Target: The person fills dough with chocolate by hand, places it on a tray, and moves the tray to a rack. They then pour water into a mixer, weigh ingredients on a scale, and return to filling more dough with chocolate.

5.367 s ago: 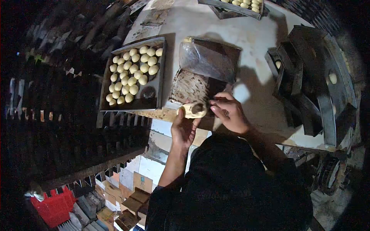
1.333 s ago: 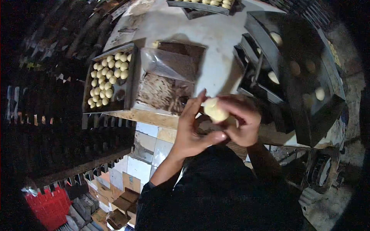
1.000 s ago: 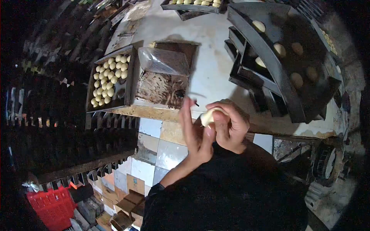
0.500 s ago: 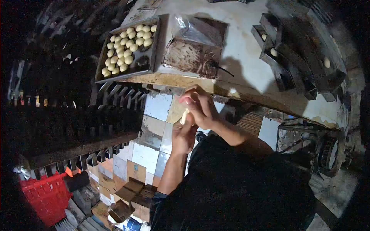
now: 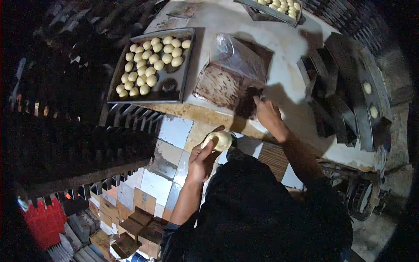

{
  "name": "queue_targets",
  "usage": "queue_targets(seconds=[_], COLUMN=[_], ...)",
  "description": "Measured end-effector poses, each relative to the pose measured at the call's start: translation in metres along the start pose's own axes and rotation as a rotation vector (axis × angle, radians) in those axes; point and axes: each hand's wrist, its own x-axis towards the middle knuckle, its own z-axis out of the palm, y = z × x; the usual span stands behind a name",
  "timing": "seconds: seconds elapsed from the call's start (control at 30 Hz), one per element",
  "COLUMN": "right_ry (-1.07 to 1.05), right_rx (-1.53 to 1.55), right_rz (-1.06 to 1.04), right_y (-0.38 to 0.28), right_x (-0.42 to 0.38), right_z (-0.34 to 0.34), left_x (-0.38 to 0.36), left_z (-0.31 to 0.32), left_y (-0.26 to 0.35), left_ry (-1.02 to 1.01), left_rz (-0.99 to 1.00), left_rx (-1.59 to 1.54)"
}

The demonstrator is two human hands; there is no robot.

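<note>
A flattened, cupped piece of pale dough (image 5: 221, 140) rests in my left hand (image 5: 203, 161), in front of the table edge. My right hand (image 5: 269, 114) is over the near right corner of a block of dark brown filling (image 5: 218, 83), its fingers closed round something I cannot make out. Crumpled clear plastic (image 5: 235, 54) covers the far part of the filling. To the left, a dark metal tray (image 5: 187, 70) holds several round dough balls (image 5: 151, 81).
Another tray (image 5: 262, 8) of dough balls stands at the table's far edge. Narrow metal tins (image 5: 345, 100) are piled on the right, two with dough inside. A dark slatted rack fills the left; a red crate (image 5: 43, 222) and cardboard boxes (image 5: 144, 203) lie below.
My hands have parted: the right has moved to the filling, while the left keeps the dough, now spread wider. The view has shifted, bringing the far tray into sight.
</note>
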Motion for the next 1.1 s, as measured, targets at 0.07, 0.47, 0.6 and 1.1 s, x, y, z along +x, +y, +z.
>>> queue_targets(seconds=[0.07,0.47,0.6,1.1], right_ry=[0.052,-0.207,-0.290,-0.302], right_rx=[0.124,0.081,0.088,1.060], right_rz=[0.073,-0.170,-0.034,-0.280], right_y=[-0.003,0.021,0.028,0.064], right_x=[0.017,0.093,0.094,0.088], right_z=[-0.011,-0.014,-0.030,0.032], left_x=[0.016,0.099,0.113,0.143], left_z=[-0.007,-0.001,-0.008,0.006], left_y=[0.006,0.010,0.002,-0.002], left_ry=[0.040,0.182,0.201,0.435], left_rz=[0.035,0.092,0.102,0.096], left_rx=[0.008,-0.013,-0.075,-0.020])
